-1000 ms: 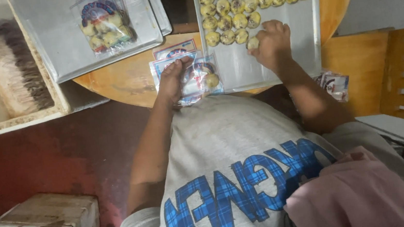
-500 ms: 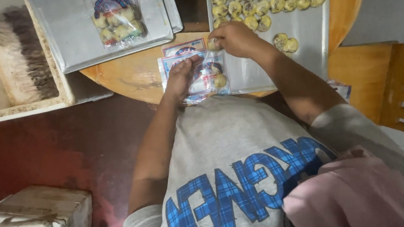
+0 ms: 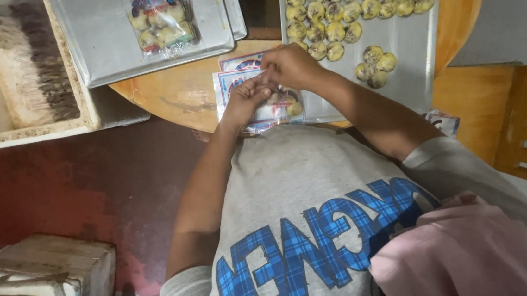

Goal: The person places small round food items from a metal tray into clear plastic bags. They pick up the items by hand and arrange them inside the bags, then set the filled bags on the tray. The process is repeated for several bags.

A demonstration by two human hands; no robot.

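A glossy clear plastic packet (image 3: 257, 94) lies on the round wooden counter (image 3: 186, 97). The left hand (image 3: 247, 96) and right hand (image 3: 291, 66) meet over it, each grip pinched closed on its mouth. Round, speckled yellow cookies (image 3: 353, 7) fill the metal tray (image 3: 412, 65) at one o'clock.

Dim, warm indoor light fell evenly from above; the metal tray (image 3: 108, 47) gave a dull sheen, shadows stayed soft, and edges looked slightly bent and blurred.

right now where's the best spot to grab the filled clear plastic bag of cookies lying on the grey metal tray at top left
Take the filled clear plastic bag of round yellow cookies by its flat printed top edge, probably from above. It lies flat on the grey metal tray, cookies bunched at its near end, so the far strip looks thin enough to pinch without crushing any.
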